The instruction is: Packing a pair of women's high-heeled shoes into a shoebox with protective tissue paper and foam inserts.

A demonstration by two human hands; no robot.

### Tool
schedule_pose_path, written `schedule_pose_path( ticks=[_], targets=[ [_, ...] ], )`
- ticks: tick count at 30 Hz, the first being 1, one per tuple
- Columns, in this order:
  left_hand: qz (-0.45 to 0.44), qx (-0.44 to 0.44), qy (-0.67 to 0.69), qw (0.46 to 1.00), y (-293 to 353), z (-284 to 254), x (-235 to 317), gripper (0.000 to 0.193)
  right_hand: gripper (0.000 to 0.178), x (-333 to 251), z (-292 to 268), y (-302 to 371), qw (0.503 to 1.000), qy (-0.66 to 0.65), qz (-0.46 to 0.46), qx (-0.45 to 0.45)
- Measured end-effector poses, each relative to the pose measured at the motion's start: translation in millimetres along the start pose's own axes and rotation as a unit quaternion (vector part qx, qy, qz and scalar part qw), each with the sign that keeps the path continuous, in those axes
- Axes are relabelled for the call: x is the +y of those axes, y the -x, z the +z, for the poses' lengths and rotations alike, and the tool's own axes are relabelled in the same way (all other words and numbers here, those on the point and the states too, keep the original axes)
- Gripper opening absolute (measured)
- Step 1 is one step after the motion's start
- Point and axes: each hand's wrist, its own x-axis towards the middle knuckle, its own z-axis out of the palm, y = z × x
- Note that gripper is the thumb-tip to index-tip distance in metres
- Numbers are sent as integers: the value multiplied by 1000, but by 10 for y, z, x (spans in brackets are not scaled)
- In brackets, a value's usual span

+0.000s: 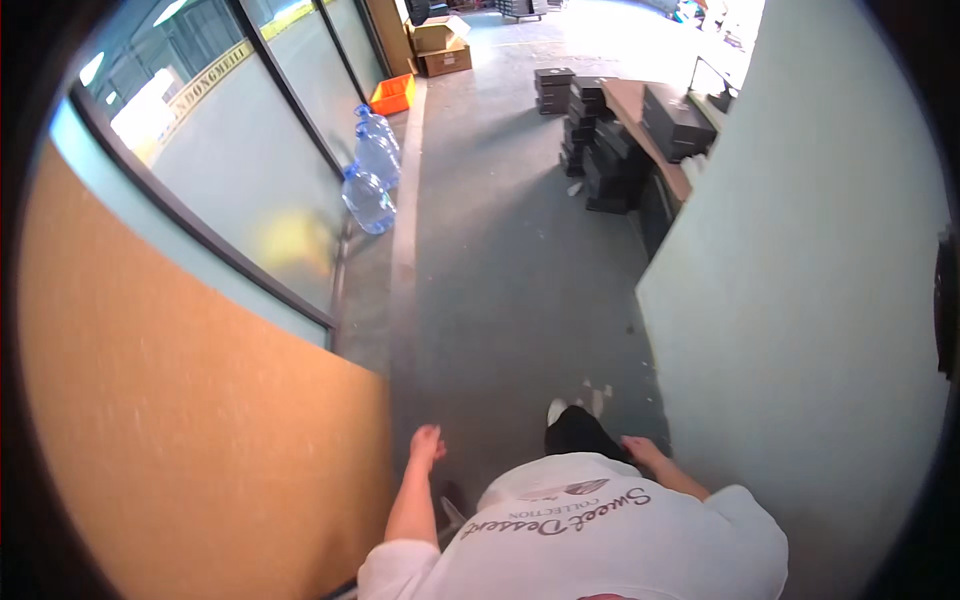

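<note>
My left hand (428,446) hangs at my left side beside the orange-brown wood panel (210,400). Its fingers are curled in, and nothing shows in them. My right hand (637,447) is lower at my right side, next to my black trouser leg (580,434) and near the pale wall (800,300). Its fingers look loosely curled, with no object visible. Both arms are apart from my body in a white printed shirt (630,530). One white shoe (557,409) is stepping forward on the grey floor (510,280).
Several large clear water bottles (370,200) stand along the glass partition (230,150) on the left. Beyond them are an orange crate (393,94) and cardboard boxes (443,60). Stacks of black boxes (612,165) stand at the right by a wooden table (640,125).
</note>
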Motion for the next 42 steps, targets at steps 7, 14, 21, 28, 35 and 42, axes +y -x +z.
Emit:
schedule_pose_path(
  ticks=[7,14,21,28,35,42],
  targets=[
    [149,-66,5,987,-1885,1139,2840,34,45,485,-373,-2170,953,301,-40,19],
    [122,-8,-205,971,-2662,1197,2730,36,32,-4415,-938,-3793,860,449,-191,-150],
    [-134,-9,-41,990,-3835,1065,3516,30,30,-7909,-1141,-5559,930,192,-304,70],
    [-141,-63,-28,988,-6555,1316,5991,25,41,-8435,-879,-6470,857,402,-302,-113],
    [173,-112,-6,979,-8786,2673,10350,28,64,-9315,-1760,-7621,989,90,-99,-67],
    [88,-158,-100,978,-10156,3644,11243,20,65,-10958,-2794,-9705,985,159,-64,-21]
  ],
)
